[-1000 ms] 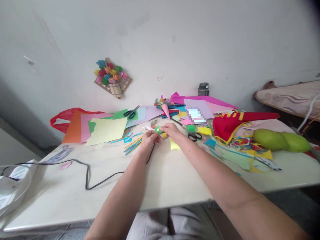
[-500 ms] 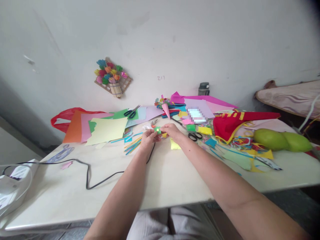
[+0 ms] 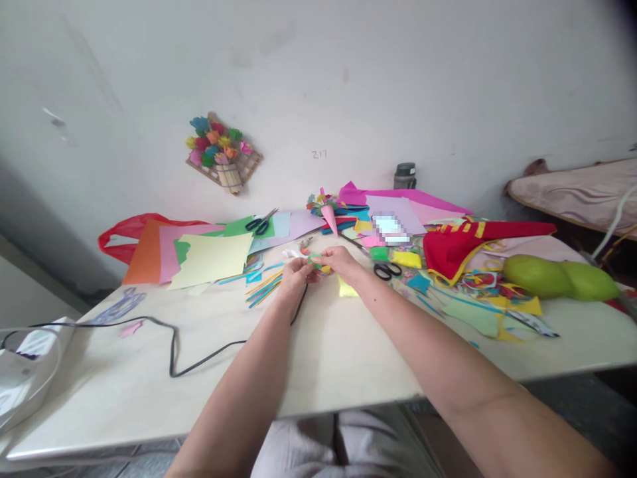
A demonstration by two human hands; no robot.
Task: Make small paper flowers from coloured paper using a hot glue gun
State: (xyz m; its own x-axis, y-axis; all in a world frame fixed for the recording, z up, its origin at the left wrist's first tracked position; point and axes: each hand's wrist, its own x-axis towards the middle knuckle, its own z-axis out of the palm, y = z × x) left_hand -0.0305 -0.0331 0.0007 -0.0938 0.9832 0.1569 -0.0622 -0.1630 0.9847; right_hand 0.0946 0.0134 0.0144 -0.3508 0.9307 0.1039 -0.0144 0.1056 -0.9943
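Between my two hands, over the middle of the table, is a small green paper piece [image 3: 314,259]. My left hand [image 3: 297,273] pinches its left side with thumb and fingers. On its right side my right hand [image 3: 337,259] grips it, fingers closed. Much of the piece is covered by my fingertips. Just beyond my hands lies a tool with an orange part [image 3: 304,245] beside a white crumpled scrap [image 3: 292,253]. Yellow and blue paper strips [image 3: 263,289] fan out left of my left hand. Under my right wrist rests a bright yellow packet [image 3: 347,287].
Coloured paper sheets [image 3: 212,259] and scissors [image 3: 261,222] lie at the back left. A pink paper cone bouquet [image 3: 328,218], black-handled scissors [image 3: 387,271], a phone [image 3: 391,229], red cloth [image 3: 450,251] and green fruit [image 3: 557,277] are further right. A black cable [image 3: 174,345] crosses the left side.
My fingers have closed further over the green piece, and the pale yellow dot on it no longer shows. My right hand has shifted slightly left. The view has moved a little.
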